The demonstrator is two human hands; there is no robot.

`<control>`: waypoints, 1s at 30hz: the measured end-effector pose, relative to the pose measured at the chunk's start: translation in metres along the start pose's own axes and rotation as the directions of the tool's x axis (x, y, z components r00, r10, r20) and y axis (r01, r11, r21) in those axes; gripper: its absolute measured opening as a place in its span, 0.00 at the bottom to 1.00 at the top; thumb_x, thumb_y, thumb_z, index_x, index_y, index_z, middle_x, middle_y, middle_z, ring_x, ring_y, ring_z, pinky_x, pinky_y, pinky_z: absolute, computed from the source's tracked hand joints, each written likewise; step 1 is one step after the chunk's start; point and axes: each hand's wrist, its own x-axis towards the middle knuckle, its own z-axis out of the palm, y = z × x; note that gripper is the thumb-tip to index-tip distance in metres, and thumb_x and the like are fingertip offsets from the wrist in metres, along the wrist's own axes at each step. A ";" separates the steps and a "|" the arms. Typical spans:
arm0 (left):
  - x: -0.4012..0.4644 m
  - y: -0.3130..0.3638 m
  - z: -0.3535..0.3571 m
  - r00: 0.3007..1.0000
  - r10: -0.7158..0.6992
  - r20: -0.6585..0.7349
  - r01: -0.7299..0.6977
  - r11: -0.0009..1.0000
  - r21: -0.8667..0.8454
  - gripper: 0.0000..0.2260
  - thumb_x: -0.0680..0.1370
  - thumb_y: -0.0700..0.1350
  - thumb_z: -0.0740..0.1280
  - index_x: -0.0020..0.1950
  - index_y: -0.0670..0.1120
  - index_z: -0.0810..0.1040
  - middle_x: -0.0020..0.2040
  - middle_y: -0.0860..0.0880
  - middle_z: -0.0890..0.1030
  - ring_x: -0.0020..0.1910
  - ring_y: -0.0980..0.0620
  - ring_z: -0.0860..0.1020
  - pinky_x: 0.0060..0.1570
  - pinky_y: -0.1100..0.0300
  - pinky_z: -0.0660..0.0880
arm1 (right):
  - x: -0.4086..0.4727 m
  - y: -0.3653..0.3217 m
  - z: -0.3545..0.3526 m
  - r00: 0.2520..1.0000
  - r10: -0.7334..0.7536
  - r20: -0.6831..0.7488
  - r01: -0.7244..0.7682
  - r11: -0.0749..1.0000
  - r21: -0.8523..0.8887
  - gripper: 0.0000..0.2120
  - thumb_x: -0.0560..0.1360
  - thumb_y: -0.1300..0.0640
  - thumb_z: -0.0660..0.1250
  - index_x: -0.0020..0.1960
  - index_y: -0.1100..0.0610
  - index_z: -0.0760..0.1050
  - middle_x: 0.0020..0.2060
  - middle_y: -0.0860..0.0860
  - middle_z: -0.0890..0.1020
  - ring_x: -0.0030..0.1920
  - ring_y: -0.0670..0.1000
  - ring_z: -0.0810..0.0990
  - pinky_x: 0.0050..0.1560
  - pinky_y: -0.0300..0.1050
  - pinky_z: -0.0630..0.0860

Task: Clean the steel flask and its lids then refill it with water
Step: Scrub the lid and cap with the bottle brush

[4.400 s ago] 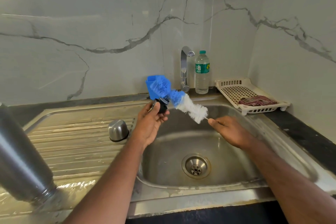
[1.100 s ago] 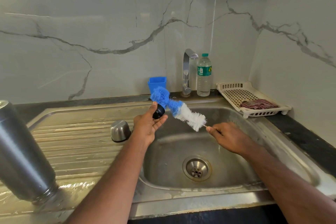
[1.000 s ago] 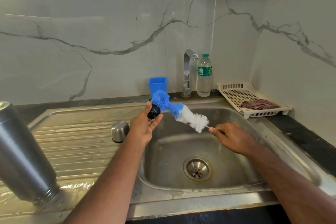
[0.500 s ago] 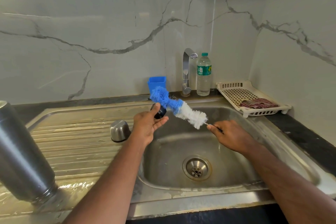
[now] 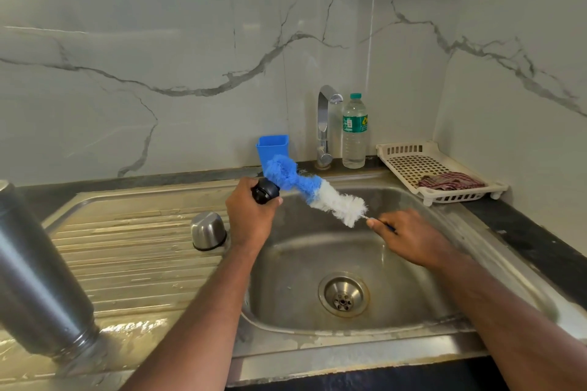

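My left hand still grips the small black lid, my right hand works the bottle brush back against it; steel flask waits inverted on the worktop, unrinsed.

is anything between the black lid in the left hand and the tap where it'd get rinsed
Only the bottle brush crosses that path: its blue end rests against the black lid held by the left hand, below the tap. Nothing else visible intervenes.
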 end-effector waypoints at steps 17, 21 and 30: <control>-0.005 0.000 0.011 0.945 0.319 0.066 -0.326 0.929 0.176 0.18 0.69 0.34 0.79 0.56 0.41 0.80 0.51 0.44 0.79 0.46 0.51 0.75 0.45 0.61 0.71 | 0.002 -0.015 0.008 0.999 0.007 -0.038 -0.006 0.999 0.034 0.25 0.83 0.42 0.59 0.31 0.55 0.68 0.26 0.52 0.74 0.29 0.51 0.73 0.33 0.49 0.69; 0.006 -0.010 0.000 0.960 0.275 -0.051 -0.263 0.951 0.161 0.18 0.69 0.32 0.79 0.57 0.39 0.80 0.53 0.41 0.80 0.47 0.48 0.78 0.47 0.64 0.70 | -0.005 0.003 -0.004 1.000 0.011 -0.015 -0.010 0.999 0.035 0.25 0.82 0.42 0.60 0.30 0.54 0.68 0.25 0.50 0.73 0.28 0.50 0.72 0.33 0.51 0.70; 0.001 -0.010 0.009 0.950 0.263 0.169 -0.252 0.964 -0.086 0.24 0.70 0.33 0.78 0.64 0.46 0.79 0.56 0.52 0.81 0.55 0.54 0.80 0.55 0.66 0.76 | 0.001 -0.002 0.002 0.997 0.072 -0.040 -0.067 0.992 0.111 0.26 0.82 0.41 0.60 0.30 0.55 0.67 0.24 0.50 0.71 0.26 0.49 0.69 0.32 0.49 0.67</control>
